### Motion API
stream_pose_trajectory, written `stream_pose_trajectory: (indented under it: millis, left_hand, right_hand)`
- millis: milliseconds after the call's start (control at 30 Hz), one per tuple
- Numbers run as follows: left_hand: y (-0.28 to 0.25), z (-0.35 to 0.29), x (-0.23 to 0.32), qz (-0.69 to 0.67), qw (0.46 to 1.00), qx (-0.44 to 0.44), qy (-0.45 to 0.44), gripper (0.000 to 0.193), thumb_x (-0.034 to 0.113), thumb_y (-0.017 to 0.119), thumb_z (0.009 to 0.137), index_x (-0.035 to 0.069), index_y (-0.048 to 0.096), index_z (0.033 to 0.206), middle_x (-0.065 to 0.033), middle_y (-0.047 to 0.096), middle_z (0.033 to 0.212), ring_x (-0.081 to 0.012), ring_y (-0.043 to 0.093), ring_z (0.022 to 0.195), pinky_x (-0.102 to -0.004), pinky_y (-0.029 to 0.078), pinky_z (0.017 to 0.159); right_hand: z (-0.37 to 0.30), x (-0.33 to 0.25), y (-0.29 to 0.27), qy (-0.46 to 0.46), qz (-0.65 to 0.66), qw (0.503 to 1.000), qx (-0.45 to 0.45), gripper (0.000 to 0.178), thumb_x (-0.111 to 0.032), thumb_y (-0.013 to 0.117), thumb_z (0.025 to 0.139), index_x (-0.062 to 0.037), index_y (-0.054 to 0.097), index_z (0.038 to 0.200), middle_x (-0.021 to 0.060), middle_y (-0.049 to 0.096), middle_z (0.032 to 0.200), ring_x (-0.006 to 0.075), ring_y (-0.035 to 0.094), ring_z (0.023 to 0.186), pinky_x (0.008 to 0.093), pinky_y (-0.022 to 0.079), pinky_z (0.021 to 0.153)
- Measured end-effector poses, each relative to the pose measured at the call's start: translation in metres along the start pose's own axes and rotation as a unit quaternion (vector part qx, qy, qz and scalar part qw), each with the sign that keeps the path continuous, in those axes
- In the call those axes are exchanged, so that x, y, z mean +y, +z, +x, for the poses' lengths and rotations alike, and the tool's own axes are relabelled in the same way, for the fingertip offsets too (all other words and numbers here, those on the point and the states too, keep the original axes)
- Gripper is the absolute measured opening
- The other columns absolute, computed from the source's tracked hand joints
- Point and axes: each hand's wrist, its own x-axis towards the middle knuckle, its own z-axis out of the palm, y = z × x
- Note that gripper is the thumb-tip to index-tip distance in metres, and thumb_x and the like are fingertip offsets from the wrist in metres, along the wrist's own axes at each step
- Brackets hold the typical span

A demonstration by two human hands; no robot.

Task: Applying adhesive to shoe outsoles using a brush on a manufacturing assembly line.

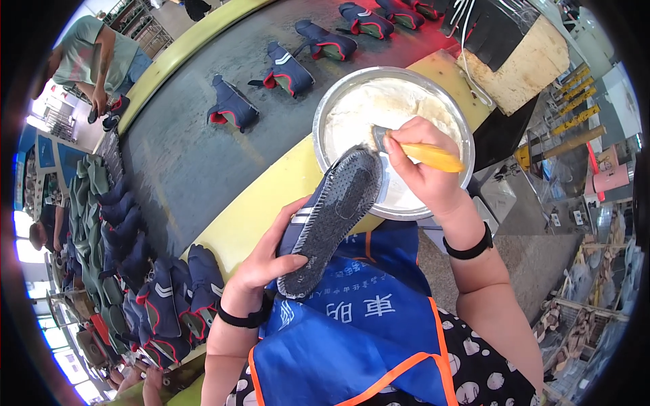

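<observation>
My left hand [265,260] grips a dark blue shoe upper [336,210] around its heel end, thumb on the underside. The grey bottom with stitching round its edge faces up, and white stripes show on the side. In my right hand [428,169] is a brush [433,155] with a yellow handle and a metal band. Its bristles are at the toe end of the shoe upper, seemingly touching it. Beneath the brush and the toe stands a round metal basin [325,128] holding a whitish, creamy substance.
Several navy shoe uppers [288,71] with red trim lie spaced along a grey conveyor belt [183,155] with yellow edges. More uppers [162,298] and green soles or lasts [95,223] are piled at left. Another person [101,54] handles shoes across the belt. A worn board [521,68] stands at right.
</observation>
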Motion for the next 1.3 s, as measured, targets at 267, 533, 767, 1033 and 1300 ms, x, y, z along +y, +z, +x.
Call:
stream_pose_trajectory:
  millis: [267,533,767,1033,1300]
  left_hand:
    - [0.005,-0.009,0.007,-0.222,0.970,0.005,-0.094,0.099,0.028,0.067,0.069,-0.005,0.030,0.155,-0.0198,0.048,0.149,-0.0254,0.047,0.139,-0.0334,0.035,0.116]
    - [0.003,-0.019,0.010,-0.222,0.970,0.018,-0.096,0.097,0.028,0.067,0.070,-0.005,0.032,0.154,-0.0182,0.049,0.149,-0.0247,0.048,0.138,-0.0315,0.034,0.116]
    - [-0.037,-0.040,-0.015,-0.207,0.970,0.130,-0.005,0.092,0.026,0.066,0.077,-0.002,0.030,0.157,-0.0167,0.047,0.151,-0.0239,0.048,0.138,-0.0328,0.035,0.116]
    - [-0.132,-0.017,-0.040,-0.440,0.825,0.354,0.014,0.043,0.035,0.058,0.091,0.003,0.063,0.119,-0.0176,0.070,0.107,-0.0329,0.068,0.095,-0.0487,0.054,0.080]
    - [-0.262,0.088,-0.056,-0.214,0.794,0.567,0.035,0.079,0.026,0.080,0.074,0.011,0.049,0.145,-0.0142,0.063,0.125,-0.0277,0.067,0.102,-0.0488,0.053,0.091]
  right_hand:
    - [0.019,-0.031,-0.012,-0.013,0.049,0.998,-0.047,0.018,0.001,0.080,0.083,-0.0013,0.071,0.098,0.0101,0.068,0.090,0.0218,0.066,0.078,0.0312,0.052,0.068]
    - [0.019,-0.031,-0.011,0.039,0.064,0.984,-0.160,0.020,0.004,0.080,0.077,-0.0027,0.074,0.094,0.0090,0.068,0.089,0.0225,0.066,0.084,0.0328,0.051,0.074]
    - [-0.006,0.003,-0.033,0.159,-0.116,0.980,-0.002,0.015,0.006,0.076,0.084,0.0008,0.072,0.097,0.0104,0.070,0.092,0.0203,0.068,0.088,0.0283,0.051,0.080]
    - [-0.034,0.022,-0.058,0.339,-0.044,0.935,0.094,0.011,-0.001,0.068,0.096,0.0037,0.069,0.105,-0.0011,0.063,0.092,0.0051,0.055,0.084,0.0201,0.046,0.077]
    - [-0.040,0.025,-0.075,0.307,-0.041,0.943,0.121,0.008,0.000,0.065,0.098,0.0045,0.066,0.104,0.0017,0.062,0.095,0.0070,0.055,0.086,0.0210,0.046,0.079]
